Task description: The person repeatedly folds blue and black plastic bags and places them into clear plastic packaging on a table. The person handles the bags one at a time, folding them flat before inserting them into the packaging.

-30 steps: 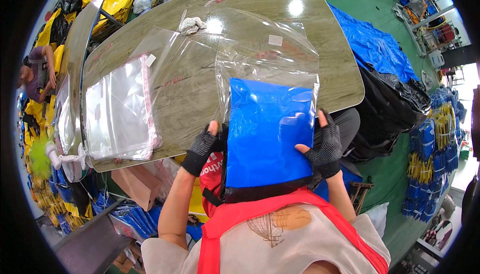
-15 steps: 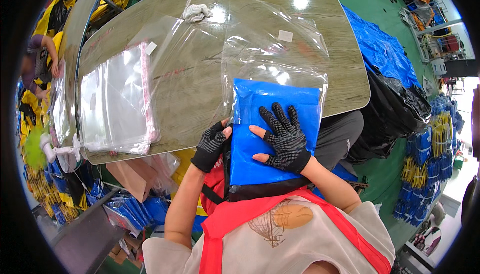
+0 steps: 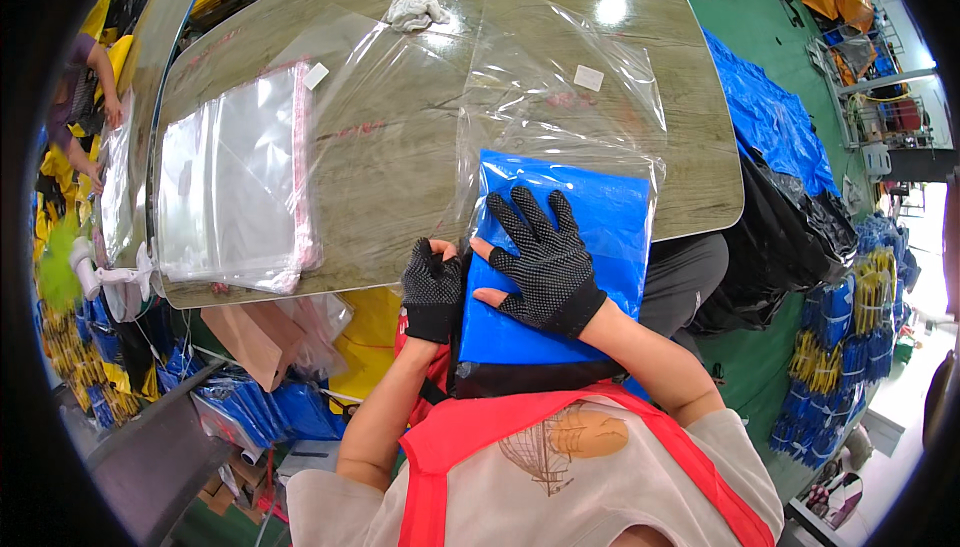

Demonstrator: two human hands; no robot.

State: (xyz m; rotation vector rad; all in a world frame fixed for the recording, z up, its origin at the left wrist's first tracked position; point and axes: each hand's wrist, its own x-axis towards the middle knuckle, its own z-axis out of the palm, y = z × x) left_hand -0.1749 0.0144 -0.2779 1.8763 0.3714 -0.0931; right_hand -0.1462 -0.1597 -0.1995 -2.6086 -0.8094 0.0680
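A folded blue plastic sheet [image 3: 610,207] lies partly inside a clear plastic bag [image 3: 560,112], whose upper part spreads flat over the table. Its near end sits on something black [image 3: 520,379] at the table's front edge, close to my body. My right hand [image 3: 545,262], in a black dotted glove with bare thumb and fingertip, rests on the blue sheet with fingers spread. At the sheet's left edge my left hand [image 3: 432,282], gloved alike, is closed, fingers curled and thumb against the bag's edge. Its grip is partly hidden.
A stack of clear bags [image 3: 235,182] with a pink edge lies on the table [image 3: 385,177], left. A crumpled white cloth [image 3: 415,13] sits farther back. Black plastic [image 3: 770,247] and blue sheeting [image 3: 765,107] stand right of the table. Another person's arm [image 3: 105,77] shows far left.
My right hand has slid left and slightly away from me across the blue sheet. The left hand has turned, its fingers more curled at the sheet's edge. The whole view has shifted slightly.
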